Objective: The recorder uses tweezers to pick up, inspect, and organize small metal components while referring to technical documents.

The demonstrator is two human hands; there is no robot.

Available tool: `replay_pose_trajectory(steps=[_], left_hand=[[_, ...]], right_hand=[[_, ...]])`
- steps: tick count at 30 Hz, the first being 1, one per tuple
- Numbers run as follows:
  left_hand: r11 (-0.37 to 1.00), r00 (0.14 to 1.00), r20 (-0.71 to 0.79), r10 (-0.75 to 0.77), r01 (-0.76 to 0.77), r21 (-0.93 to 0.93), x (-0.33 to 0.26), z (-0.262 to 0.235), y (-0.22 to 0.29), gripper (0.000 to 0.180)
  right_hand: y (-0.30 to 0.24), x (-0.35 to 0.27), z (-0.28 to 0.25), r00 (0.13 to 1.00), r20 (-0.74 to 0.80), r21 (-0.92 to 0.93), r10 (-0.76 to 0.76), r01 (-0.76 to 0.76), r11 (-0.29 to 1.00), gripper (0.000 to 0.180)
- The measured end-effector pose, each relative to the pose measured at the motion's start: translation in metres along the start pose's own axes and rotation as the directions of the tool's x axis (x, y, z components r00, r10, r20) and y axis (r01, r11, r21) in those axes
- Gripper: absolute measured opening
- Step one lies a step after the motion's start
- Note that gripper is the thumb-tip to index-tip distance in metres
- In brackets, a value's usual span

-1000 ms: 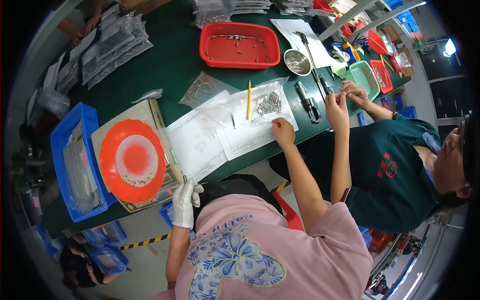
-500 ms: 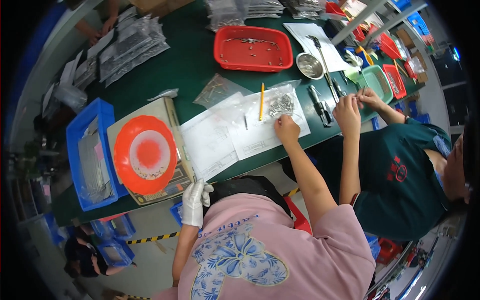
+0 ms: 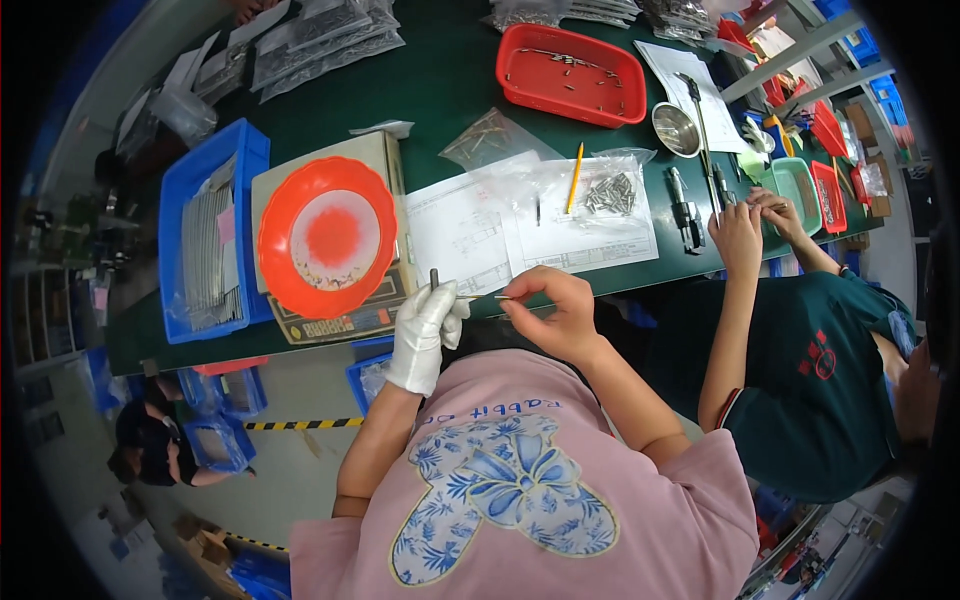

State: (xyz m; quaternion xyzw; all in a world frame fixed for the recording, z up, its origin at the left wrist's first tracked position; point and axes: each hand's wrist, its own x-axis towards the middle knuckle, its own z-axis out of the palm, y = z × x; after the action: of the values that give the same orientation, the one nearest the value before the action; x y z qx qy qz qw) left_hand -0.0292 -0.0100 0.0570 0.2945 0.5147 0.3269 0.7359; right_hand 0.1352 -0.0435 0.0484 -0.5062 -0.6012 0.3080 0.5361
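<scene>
While gloved left fingers (image 3: 428, 318) grip a dark rod (image 3: 434, 279), bare right fingers (image 3: 552, 308) pinch a pin (image 3: 498, 297) — thin, silvery

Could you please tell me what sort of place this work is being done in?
Probably a small-parts assembly or inspection bench in a workshop. A green-topped table carries a red tray of small metal pins, a bag of metal parts on technical drawings, and a blue bin.

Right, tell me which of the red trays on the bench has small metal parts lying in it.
The large rectangular red tray at the far middle of the green bench, beyond the drawings. Thin metal pins lie scattered in it; the round red dish on the scale is near empty.
</scene>
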Motion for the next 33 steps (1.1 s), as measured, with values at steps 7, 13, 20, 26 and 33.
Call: replay_pose_trajectory(steps=[7, 13, 20, 26, 33], left_hand=[[0.999, 1.0, 0.01, 0.028, -0.029, 0.029, -0.01, -0.003, -0.003, 0.028], [0.998, 0.999, 0.019, 0.039, -0.04, 0.042, -0.013, -0.004, -0.004, 0.028], [0.983, 0.989, 0.059, 0.134, -0.14, 0.118, -0.02, 0.002, 0.004, 0.025], [0.977, 0.984, 0.082, 0.159, -0.168, 0.132, -0.023, 0.002, 0.009, 0.02], [0.948, 0.975, 0.074, 0.212, -0.223, 0.228, -0.025, 0.003, 0.01, 0.02]], right_hand=[[-0.005, 0.0, 0.007, 0.998, 0.035, -0.022, -0.055, 0.056, 0.998, 0.013], [-0.007, -0.002, 0.006, 0.995, 0.06, -0.034, -0.075, 0.077, 0.996, 0.012], [-0.01, -0.004, 0.005, 0.997, 0.017, 0.0, -0.081, 0.081, 0.997, 0.011], [-0.012, -0.003, 0.002, 0.994, 0.017, -0.016, -0.109, 0.109, 0.994, 0.011], [-0.011, -0.002, 0.002, 0.994, 0.043, -0.042, -0.1, 0.102, 0.994, 0.013]])
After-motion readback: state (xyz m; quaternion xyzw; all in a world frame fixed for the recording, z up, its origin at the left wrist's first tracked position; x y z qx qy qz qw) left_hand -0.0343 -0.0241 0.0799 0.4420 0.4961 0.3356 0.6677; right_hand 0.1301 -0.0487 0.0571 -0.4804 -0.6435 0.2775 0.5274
